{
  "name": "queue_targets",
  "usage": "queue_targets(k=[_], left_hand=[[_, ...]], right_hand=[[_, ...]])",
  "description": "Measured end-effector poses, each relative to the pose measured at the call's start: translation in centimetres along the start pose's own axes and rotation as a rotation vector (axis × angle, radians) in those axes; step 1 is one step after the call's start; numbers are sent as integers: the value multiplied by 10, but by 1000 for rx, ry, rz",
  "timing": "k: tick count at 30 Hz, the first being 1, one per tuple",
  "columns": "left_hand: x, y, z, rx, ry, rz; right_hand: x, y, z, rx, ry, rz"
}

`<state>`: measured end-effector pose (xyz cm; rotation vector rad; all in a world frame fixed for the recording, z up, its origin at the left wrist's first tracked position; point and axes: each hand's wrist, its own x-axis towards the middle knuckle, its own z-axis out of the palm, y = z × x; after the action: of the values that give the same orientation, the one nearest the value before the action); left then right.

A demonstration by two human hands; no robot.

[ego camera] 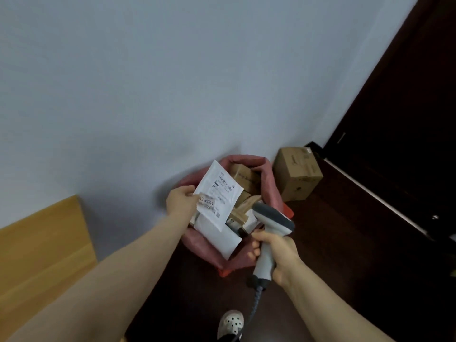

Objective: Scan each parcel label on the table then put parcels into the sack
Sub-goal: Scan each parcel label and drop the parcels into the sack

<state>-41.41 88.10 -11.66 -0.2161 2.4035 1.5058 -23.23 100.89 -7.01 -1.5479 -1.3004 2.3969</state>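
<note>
My left hand [181,202] pinches a flat white parcel [217,193] by its left edge, label facing up, right above the open mouth of the red sack [269,181]. The sack stands on the dark floor against the wall. Inside it lie several parcels: brown boxes [243,177] and a white mailer [218,239]. My right hand [275,250] grips the handle of a grey barcode scanner [272,219], whose head hovers over the sack's right side, just right of the held parcel. Its coiled cable hangs down toward the floor.
A brown cardboard box [297,174] stands on the floor right of the sack, against the wall. A wooden table edge [42,243] shows at the lower left. A dark door [404,119] fills the right side. A white shoe [230,325] shows at the bottom.
</note>
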Motion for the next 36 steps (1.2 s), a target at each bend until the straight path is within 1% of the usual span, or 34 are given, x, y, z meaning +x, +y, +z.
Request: queue_targets(k=[3,6,9,11,14,16,20,22,25,30,33,36], left_hand=[[49,8,44,1,-29,-52],[79,12,83,-40,-56,-123],[100,11,114,-61,-134,-192],[107,6,126,48,-191,-185],[96,9,125,321,-273,-74],[81,16,115,412,-301,-11],[35,27,72,529,-307,85],[3,30,40,589,-282,145],[-68,28,-15,671,-220,201],[-183,-29,-121,790,-106,143],[-238,-68,-189,818,-33,84],[-286,-103,-256,786,80,-11]], right_hand=[[34,-26,0,1,26,16],[62,-36,-5,-1,56,43],[80,-43,-9,-4,69,63],[89,-44,-13,-7,80,68],[86,-44,-18,-6,77,60],[75,-44,-18,-14,57,51],[34,-36,-15,-29,-22,-8],[6,-23,-14,-35,-82,-33],[-41,12,-17,-51,-173,-44],[-124,101,-13,-133,-376,4],[-178,146,9,-197,-492,71],[-231,180,40,-253,-618,79]])
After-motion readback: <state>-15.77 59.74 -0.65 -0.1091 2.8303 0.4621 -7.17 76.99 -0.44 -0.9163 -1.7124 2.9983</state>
